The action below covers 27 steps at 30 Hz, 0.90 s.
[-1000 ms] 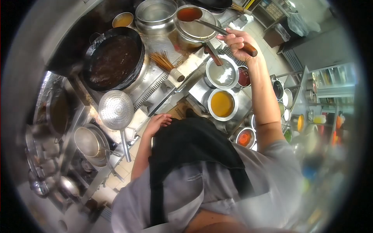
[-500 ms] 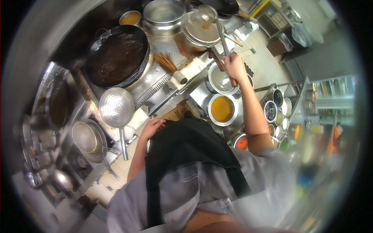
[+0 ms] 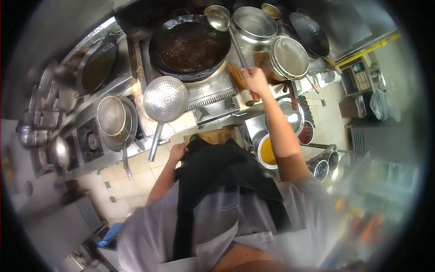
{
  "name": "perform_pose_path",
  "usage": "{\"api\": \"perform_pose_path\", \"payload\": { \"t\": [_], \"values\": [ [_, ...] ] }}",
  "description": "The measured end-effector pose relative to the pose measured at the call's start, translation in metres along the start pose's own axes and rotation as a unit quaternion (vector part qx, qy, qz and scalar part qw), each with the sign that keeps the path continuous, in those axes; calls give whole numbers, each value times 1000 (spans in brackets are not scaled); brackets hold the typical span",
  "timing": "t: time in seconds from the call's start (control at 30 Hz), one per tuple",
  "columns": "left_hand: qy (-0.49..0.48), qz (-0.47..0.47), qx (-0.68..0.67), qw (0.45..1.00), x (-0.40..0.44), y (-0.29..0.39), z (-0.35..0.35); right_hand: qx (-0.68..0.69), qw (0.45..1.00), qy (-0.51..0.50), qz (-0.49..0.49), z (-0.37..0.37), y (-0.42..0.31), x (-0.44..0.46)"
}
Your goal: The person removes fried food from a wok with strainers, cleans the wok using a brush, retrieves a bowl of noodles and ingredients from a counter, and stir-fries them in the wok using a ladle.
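Pale floor tiles (image 3: 136,177) run below a long metal stove (image 3: 213,88) in a crowded kitchen; from the head view, the right hand (image 3: 256,82) is closed round the handle of a ladle (image 3: 219,21), its arm stretched forward; the ladle's bowl sits past the right edge of a black wok (image 3: 190,47) of dark liquid, overlapping a small bowl (image 3: 216,9), and I cannot tell whether they touch; the left hand (image 3: 179,152) hangs low beside the black apron (image 3: 222,170), fingers curled, and whether it grips anything I cannot tell.

Just beside the right hand lies a stick brush (image 3: 237,78); left of it, a holed skimmer (image 3: 165,100) rests at the stove's front; a metal pot (image 3: 256,27) and a round strainer (image 3: 291,58) stand to the right; the right forearm partly hides a pot of yellow liquid (image 3: 268,152).
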<state>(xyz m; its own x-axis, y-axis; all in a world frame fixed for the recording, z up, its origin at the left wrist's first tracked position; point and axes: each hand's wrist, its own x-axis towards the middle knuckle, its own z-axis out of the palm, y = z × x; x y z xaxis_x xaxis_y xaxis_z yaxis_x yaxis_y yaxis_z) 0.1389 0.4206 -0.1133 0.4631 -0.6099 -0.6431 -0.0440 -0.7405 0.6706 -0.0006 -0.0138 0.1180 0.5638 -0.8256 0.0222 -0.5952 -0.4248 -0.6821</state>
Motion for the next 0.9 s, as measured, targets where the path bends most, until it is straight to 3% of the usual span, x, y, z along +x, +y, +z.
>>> {"api": "perform_pose_path", "payload": {
  "t": [0.1, 0.17, 0.2, 0.23, 0.27, 0.3, 0.33, 0.43, 0.47, 0.5, 0.53, 0.57, 0.6, 0.63, 0.67, 0.7, 0.73, 0.8, 0.9],
  "values": [
    [74, -92, -74, 990, -20, -67, -5, -4, 1000, -4, -6, 36, -11, 7],
    [87, 18, 110, 990, -25, -153, -2, -25, 999, 7, -39, 72, 16, 22],
    [101, -78, -16, 992, -46, -161, -1, -25, 999, 7, -41, 71, 10, 21],
    [113, -173, -142, 968, -68, -160, -3, 62, 994, -76, 39, 67, -1, 19],
    [119, -229, -201, 945, -80, -171, -2, 146, 970, -156, 117, 62, -14, 15],
    [104, -248, -228, 936, -85, -195, 2, 241, 944, -170, 148, 59, -24, 10],
    [88, -271, -262, 922, -88, -216, 8, 241, 944, -171, 148, 53, -32, 10],
    [35, -305, -389, 869, -77, -265, 25, 486, 781, -264, 289, 38, -45, 16],
    [18, -296, -432, 852, -71, -271, 27, 487, 781, -263, 290, 34, -43, 20],
    [0, -264, -510, 818, -69, -274, 28, 560, 708, -290, 319, 31, -39, 23],
    [-1, -265, -508, 819, -67, -267, 26, 626, 627, -312, 343, 28, -37, 24],
    [19, -190, -301, 934, -63, -248, 23, 652, 592, -316, 353, 21, -41, 23],
    [37, -104, -74, 991, -56, -229, 22, 653, 591, -314, 354, 14, -45, 22],
    [36, -104, -73, 991, -49, -218, 24, 674, 562, -320, 356, 9, -47, 21],
    [76, 5, 114, 991, -42, -208, 25, 695, 532, -325, 357, 3, -50, 20],
    [112, 115, 295, 942, -35, -199, 25, 707, 513, -327, 360, -3, -52, 19],
    [110, 117, 296, 942, -31, -186, 24, 708, 512, -325, 361, -9, -54, 18],
    [48, -11, 91, 995, -28, -156, 19, 742, 443, -337, 373, -21, -55, 17],
    [50, 3, 62, 997, -27, -134, 16, 758, 419, -339, 369, -33, -50, 16]
  ]
}}
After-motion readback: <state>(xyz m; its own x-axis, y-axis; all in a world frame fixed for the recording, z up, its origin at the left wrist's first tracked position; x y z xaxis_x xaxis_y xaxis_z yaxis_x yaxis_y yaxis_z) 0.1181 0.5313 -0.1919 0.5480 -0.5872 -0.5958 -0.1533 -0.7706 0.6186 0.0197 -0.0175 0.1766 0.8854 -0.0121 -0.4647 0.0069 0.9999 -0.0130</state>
